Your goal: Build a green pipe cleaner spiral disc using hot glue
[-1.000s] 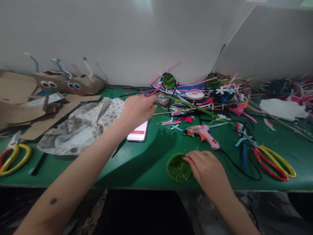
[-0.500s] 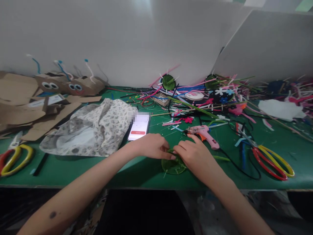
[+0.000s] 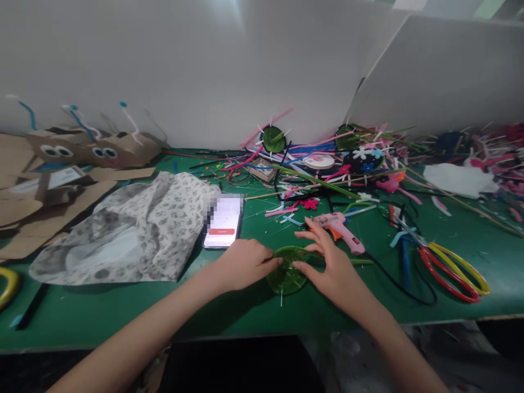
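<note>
A green round piece (image 3: 287, 279) lies on the green table near its front edge, with thin clear strands on it. A green strip (image 3: 292, 250) curves along its far rim. My left hand (image 3: 248, 265) is at the left of the disc, thumb and fingers pinched at the strip's end. My right hand (image 3: 327, 256) is at the right side, fingers spread, thumb over the disc, with the strip passing behind the fingers. Just beyond my right hand lies a pink glue gun (image 3: 344, 232).
A phone (image 3: 223, 221) and patterned cloth (image 3: 151, 229) lie left of my hands. Red-and-yellow scissors (image 3: 450, 270) and a black cord are at right. Behind are pipe cleaners, felt flowers and sticks. Cardboard pieces (image 3: 77, 218) with googly eyes stand at far left.
My right hand has opened, its fingers spreading away from the disc. More of the disc and the curved strip shows. The view has shifted slightly, moving the left-hand objects further left.
</note>
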The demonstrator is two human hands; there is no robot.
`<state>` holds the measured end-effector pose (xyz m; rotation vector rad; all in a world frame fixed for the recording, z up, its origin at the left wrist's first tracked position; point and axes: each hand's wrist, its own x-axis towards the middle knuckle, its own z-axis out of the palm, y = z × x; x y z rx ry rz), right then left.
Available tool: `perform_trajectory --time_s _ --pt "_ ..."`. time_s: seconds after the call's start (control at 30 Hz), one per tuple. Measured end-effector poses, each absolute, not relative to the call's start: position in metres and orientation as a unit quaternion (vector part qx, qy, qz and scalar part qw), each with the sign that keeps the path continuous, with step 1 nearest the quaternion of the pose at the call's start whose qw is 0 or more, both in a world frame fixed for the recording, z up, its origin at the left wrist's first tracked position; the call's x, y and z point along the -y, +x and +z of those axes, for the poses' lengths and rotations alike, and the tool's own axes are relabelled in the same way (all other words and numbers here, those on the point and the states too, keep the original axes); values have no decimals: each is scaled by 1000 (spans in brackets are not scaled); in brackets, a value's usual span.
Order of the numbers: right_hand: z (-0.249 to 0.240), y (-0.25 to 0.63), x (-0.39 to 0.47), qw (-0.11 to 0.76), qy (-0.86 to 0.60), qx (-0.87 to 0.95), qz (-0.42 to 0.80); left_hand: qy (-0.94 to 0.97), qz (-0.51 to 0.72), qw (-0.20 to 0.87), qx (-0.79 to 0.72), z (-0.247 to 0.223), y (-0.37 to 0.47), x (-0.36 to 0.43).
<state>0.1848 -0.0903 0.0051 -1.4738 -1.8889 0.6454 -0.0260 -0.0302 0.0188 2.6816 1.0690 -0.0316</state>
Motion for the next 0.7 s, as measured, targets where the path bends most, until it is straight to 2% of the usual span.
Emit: perform_trajectory --time_s 0.17,0.37,0.47,0.53,0.7 --pt "-8 175 100 349 -621 641 286 904 -1 121 -409 12 -23 43" --pt "-8 174 99 364 -618 637 282 882 22 192 -430 28 -36 49" --pt "1 177 94 338 -593 687 252 849 67 268 -451 47 -44 43" --pt "8 176 89 308 -568 729 226 842 94 282 -450 53 -44 40" --pt "19 165 75 211 -523 807 175 882 46 190 -429 37 -27 36"
